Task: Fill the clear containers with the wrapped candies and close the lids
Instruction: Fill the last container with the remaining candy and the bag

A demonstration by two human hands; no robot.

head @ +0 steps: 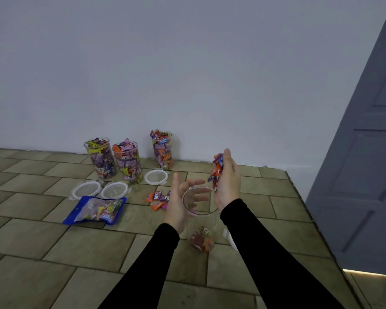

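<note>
A clear container (pixel 201 228) stands on the tiled floor between my forearms, with a few wrapped candies (pixel 202 240) at its bottom. My right hand (pixel 227 177) grips a bunch of wrapped candies (pixel 217 169) above the container's rim. My left hand (pixel 183 197) is spread at the rim's left side, fingers straight, holding nothing. Loose candies (pixel 158 198) lie on the floor just behind it. Three filled containers (pixel 101 158) (pixel 128 161) (pixel 163 150) stand by the wall with no lids on. Three lids (pixel 86 189) (pixel 114 189) (pixel 156 176) lie in front of them.
A blue candy bag (pixel 97 210) lies flat on the floor to the left. A white lid (pixel 228 238) shows partly behind my right forearm. A grey door (pixel 366 152) stands at the right, a white wall behind.
</note>
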